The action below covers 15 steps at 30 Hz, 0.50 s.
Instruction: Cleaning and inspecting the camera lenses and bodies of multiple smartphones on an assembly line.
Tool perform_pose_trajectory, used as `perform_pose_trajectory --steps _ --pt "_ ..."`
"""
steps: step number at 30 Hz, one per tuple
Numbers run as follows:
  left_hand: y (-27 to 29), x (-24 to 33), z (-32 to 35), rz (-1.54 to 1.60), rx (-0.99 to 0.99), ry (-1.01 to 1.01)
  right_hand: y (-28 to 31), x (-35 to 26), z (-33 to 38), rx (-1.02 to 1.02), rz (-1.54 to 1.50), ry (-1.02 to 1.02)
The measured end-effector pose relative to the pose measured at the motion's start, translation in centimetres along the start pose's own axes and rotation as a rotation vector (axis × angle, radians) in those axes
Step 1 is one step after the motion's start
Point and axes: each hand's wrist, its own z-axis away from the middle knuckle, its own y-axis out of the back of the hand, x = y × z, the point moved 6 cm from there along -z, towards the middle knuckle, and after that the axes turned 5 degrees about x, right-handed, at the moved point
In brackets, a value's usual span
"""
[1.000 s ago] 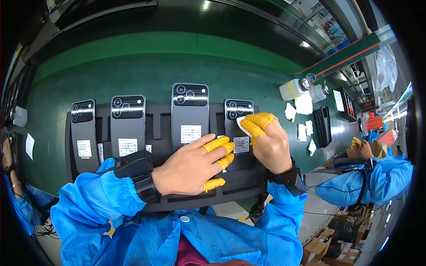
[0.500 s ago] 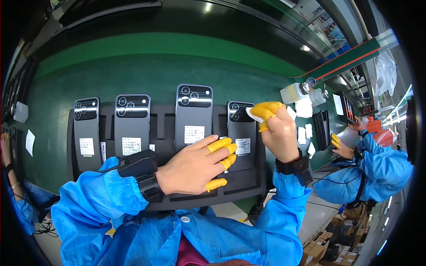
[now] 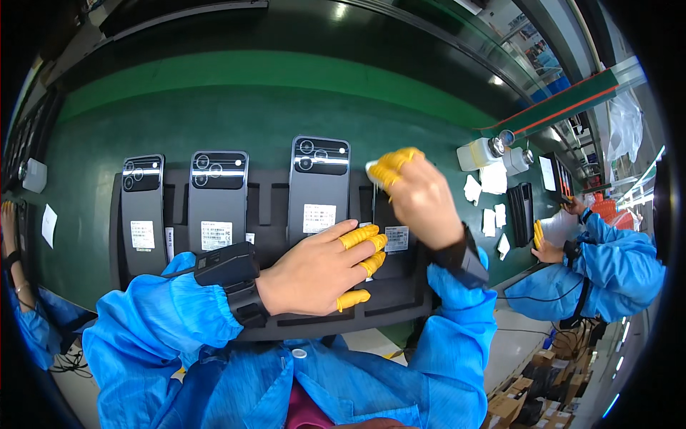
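Note:
Four-camera-view aside, several dark grey phones lie back up in a black foam tray (image 3: pixel 321 325), each with a white label: one at the left (image 3: pixel 143 207), a second phone (image 3: pixel 218 204), a third raised higher (image 3: pixel 319 189). The rightmost phone (image 3: pixel 391 266) is partly covered by my hands. My left hand (image 3: pixel 311 275), in yellow finger cots, lies flat with fingers stretched, tips at that phone's left edge. My right hand (image 3: pixel 421 193), also in yellow cots, pinches a white wipe (image 3: pixel 372 170) over the phone's camera end, which it hides.
White bottles with metal tops (image 3: pixel 475 154) stand at the right beside crumpled white wipes (image 3: pixel 493 179) and a black case (image 3: pixel 522 206). A co-worker's hand (image 3: pixel 549 252) is further right. A paper slip (image 3: pixel 49 223) lies far left, near another person's arm (image 3: pixel 25 297).
My right hand has moved left across the top of the rightmost phone with the wipe, covering its cameras. My left hand stays in place; the view has shifted slightly.

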Motion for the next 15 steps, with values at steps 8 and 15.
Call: perform_pose_trajectory --steps 8,15 --pt "-0.1 -0.2 0.3 0.042 0.005 0.041 4.5 5.9 2.7 0.221 0.143 -0.345" --pt "5.3 -1.1 2.7 -0.154 0.068 0.079 4.7 1.6 3.3 0.112 0.074 -0.334"
